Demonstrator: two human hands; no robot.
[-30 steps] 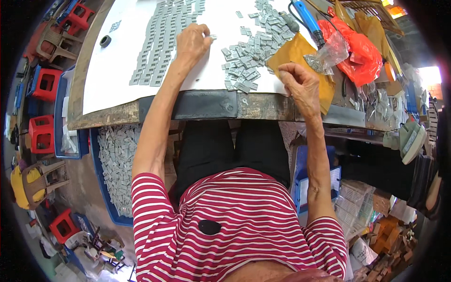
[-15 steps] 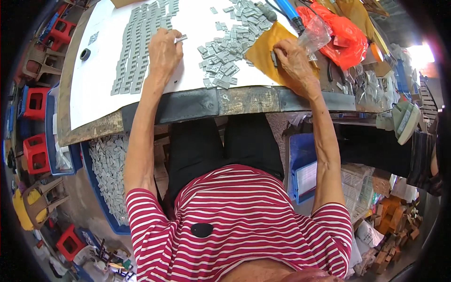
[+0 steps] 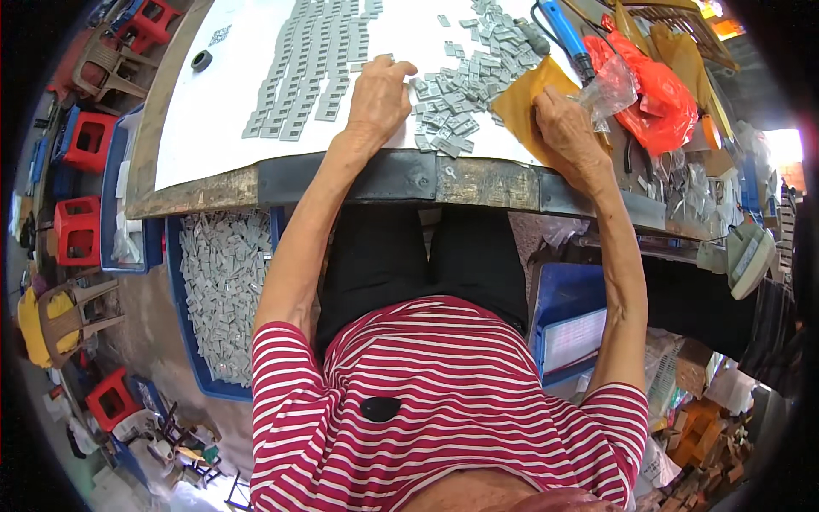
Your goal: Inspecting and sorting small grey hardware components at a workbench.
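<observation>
My left hand (image 3: 380, 96) is over the white sheet (image 3: 213, 119), between rows of small flat grey pieces (image 3: 294, 85) and a loose heap of like pieces (image 3: 448, 111). Its forefinger reaches toward the heap; no piece shows between finger and thumb. My right hand (image 3: 565, 124) rests on a yellow-brown cloth or sheet (image 3: 520, 102) right of the heap. Those fingers are curled closed, and whatever they hold is hidden.
Right of the cloth lie a blue-handled tool (image 3: 563, 30), a red plastic bag (image 3: 661, 107) and clear plastic. A black ring (image 3: 201, 61) sits on the sheet's left. Below the table edge stands a blue bin (image 3: 222, 299) of grey pieces. Red stools (image 3: 78, 230) stand at left.
My left hand has moved right from the rows toward the heap; the grey piece seen in its fingers before no longer shows there. The right fingers have curled in, hiding the dark piece seen earlier.
</observation>
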